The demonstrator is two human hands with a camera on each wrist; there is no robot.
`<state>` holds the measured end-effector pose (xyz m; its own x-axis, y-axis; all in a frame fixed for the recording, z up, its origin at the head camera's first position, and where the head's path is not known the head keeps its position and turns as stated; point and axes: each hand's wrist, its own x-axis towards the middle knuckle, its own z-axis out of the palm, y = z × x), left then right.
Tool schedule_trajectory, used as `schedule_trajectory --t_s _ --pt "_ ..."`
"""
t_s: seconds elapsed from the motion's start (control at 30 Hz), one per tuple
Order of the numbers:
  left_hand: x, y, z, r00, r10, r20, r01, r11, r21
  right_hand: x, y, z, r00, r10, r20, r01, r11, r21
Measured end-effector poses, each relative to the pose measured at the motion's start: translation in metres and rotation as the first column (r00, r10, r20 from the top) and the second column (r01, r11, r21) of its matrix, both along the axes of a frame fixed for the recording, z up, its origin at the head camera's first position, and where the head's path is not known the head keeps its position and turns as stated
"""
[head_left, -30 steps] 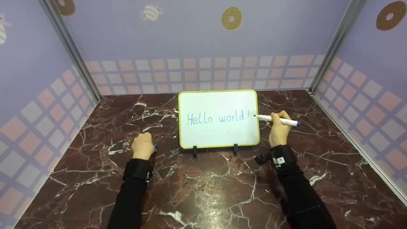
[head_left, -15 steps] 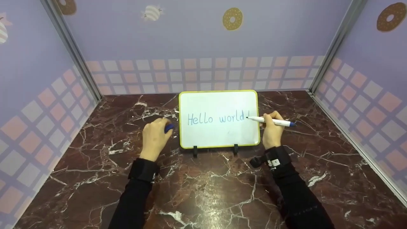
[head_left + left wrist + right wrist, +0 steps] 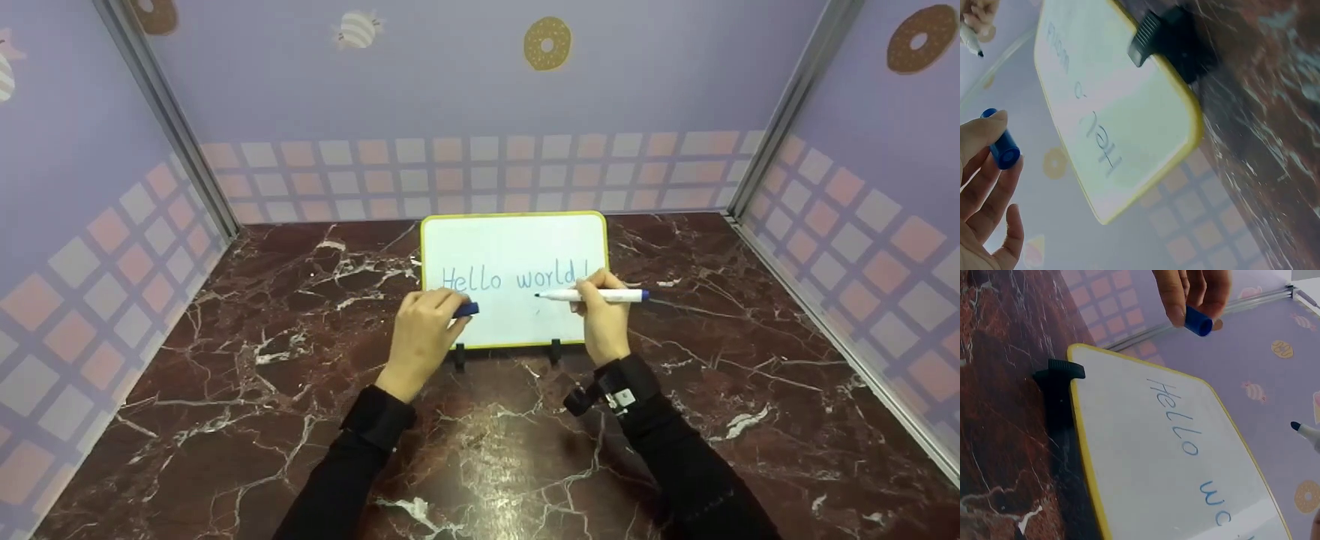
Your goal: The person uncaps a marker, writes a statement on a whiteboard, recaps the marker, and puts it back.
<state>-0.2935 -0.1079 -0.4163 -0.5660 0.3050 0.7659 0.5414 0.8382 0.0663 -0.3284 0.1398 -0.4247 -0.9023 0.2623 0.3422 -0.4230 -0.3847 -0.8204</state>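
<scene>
My left hand [image 3: 424, 330] pinches a blue marker cap [image 3: 466, 310] between thumb and fingers, its hollow end facing right. In the left wrist view the cap [image 3: 1001, 139] sits at the fingertips. My right hand [image 3: 604, 319] grips a white marker [image 3: 600, 295] with a blue end; its bare dark tip points left, toward the cap, with a gap between them. Both hands are in front of a whiteboard [image 3: 517, 244] with a yellow frame, which reads "Hello world!" in blue. The left hand overlaps the board's lower left in the head view, the right hand its right edge.
Two black feet, a left one [image 3: 460, 356] and a right one [image 3: 555, 351], hold the board up on the dark red marbled table [image 3: 225, 465]. Lilac walls [image 3: 450, 82] with a checked band stand behind and at both sides.
My left hand has risen from the table and moved right with the blue cap, now before the board. My right hand has moved left with the marker, bringing tip and cap closer.
</scene>
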Motion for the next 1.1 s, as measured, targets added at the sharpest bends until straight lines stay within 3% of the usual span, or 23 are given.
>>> schedule_trajectory --t_s 0.3,1.1 --pt "0.012 0.019 0.001 0.989 -0.146 -0.023 0.146 0.989 0.032 0.017 -0.018 0.0 0.976 0.218 -0.011 -0.217 0.976 0.01" --pt "0.019 0.033 0.001 0.976 -0.211 -0.058 0.212 0.977 0.018 0.029 -0.037 -0.005 0.955 0.295 -0.025 -0.294 0.955 0.035"
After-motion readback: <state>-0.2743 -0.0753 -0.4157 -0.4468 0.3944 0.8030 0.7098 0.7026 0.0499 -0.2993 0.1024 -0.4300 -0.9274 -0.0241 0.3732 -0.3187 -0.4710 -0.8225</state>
